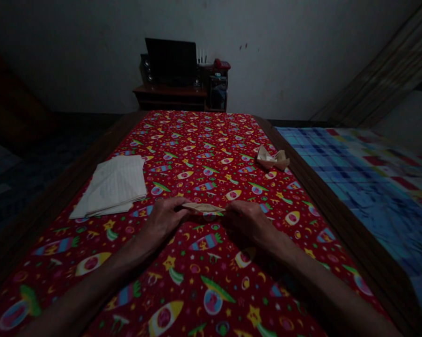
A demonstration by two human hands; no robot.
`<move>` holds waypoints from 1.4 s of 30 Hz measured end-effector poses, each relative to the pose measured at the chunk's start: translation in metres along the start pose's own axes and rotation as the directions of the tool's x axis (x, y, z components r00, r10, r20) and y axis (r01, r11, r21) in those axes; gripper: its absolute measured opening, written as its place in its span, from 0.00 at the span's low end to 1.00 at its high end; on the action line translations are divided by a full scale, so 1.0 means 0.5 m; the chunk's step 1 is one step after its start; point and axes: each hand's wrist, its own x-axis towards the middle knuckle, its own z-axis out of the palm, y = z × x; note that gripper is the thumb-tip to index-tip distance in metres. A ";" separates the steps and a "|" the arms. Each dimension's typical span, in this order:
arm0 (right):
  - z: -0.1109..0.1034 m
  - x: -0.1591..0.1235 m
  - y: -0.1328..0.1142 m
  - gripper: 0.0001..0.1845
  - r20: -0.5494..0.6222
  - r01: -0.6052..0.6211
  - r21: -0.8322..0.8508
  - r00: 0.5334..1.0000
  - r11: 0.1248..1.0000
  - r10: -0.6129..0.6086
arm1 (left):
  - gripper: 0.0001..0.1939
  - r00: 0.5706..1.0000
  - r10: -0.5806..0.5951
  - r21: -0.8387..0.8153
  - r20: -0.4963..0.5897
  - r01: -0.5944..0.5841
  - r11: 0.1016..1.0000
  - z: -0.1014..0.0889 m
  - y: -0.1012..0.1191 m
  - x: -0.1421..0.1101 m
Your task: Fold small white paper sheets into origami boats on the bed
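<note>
A narrow piece of folded tan paper point(204, 207) stretches between my two hands, just over the red patterned cloth point(211, 262). My left hand point(167, 214) pinches its left end between thumb and fingers. At the right end, my right hand point(249, 217) is closed on the paper, its fingertips partly hidden. Left of my hands lies a loose stack of printed paper sheets point(118, 182). Beyond my right hand, two folded paper boats point(273, 159), or similar pointed shapes, sit close together on the cloth.
At the far end stands a brown desk point(170, 91) with a dark monitor point(171, 61), speakers and a red telephone point(221, 64). A brown edge point(323, 201) borders the cloth. Lower down on the right lies a blue checked cloth point(337, 164). A curtain point(379, 61) hangs at the right.
</note>
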 end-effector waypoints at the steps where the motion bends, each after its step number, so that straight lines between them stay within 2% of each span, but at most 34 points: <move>1: -0.001 0.001 0.002 0.11 0.010 0.007 -0.004 1.000 1.000 -0.007 | 0.12 0.999 0.033 -0.010 0.005 -0.033 0.999 -0.001 -0.001 -0.001; 6: -0.011 0.001 0.014 0.11 0.052 0.040 -0.014 0.998 0.999 -0.039 | 0.15 0.974 0.223 0.032 0.041 -0.224 0.974 -0.009 -0.019 -0.004; 10: -0.022 0.000 0.015 0.09 0.082 0.032 0.006 0.996 0.999 -0.033 | 0.12 0.970 0.228 0.107 0.085 -0.236 0.966 -0.012 -0.020 -0.004; 14: -0.032 0.008 0.003 0.09 0.113 0.006 -0.011 0.994 1.000 -0.005 | 0.12 0.964 0.261 0.119 0.056 -0.266 0.957 -0.006 -0.016 0.002; 19: -0.041 0.021 -0.012 0.09 0.210 -0.021 -0.094 0.977 0.995 0.041 | 0.13 0.952 0.303 0.098 0.046 -0.306 0.947 -0.002 -0.018 0.006; 25: -0.034 0.016 -0.006 0.10 0.223 0.051 -0.124 0.974 0.991 -0.023 | 0.13 0.968 0.251 0.084 0.008 -0.250 0.964 -0.003 -0.017 -0.003; 31: -0.030 0.017 -0.015 0.10 0.214 0.100 -0.092 0.974 0.991 -0.079 | 0.16 0.987 0.155 0.016 0.041 -0.155 0.988 0.001 -0.005 -0.001; 34: -0.028 0.021 -0.019 0.10 0.184 0.142 -0.087 0.975 0.986 -0.124 | 0.14 0.987 0.160 0.006 0.025 -0.161 0.987 0.005 0.001 0.001; 39: -0.022 0.026 -0.016 0.10 0.165 0.144 -0.095 0.978 0.985 -0.127 | 0.12 0.977 0.213 -0.017 0.015 -0.213 0.977 0.016 -0.006 0.002; 42: -0.020 0.029 -0.014 0.11 0.192 0.178 -0.179 0.971 0.968 -0.143 | 0.12 0.970 0.244 -0.012 0.001 -0.244 0.970 0.022 -0.014 0.004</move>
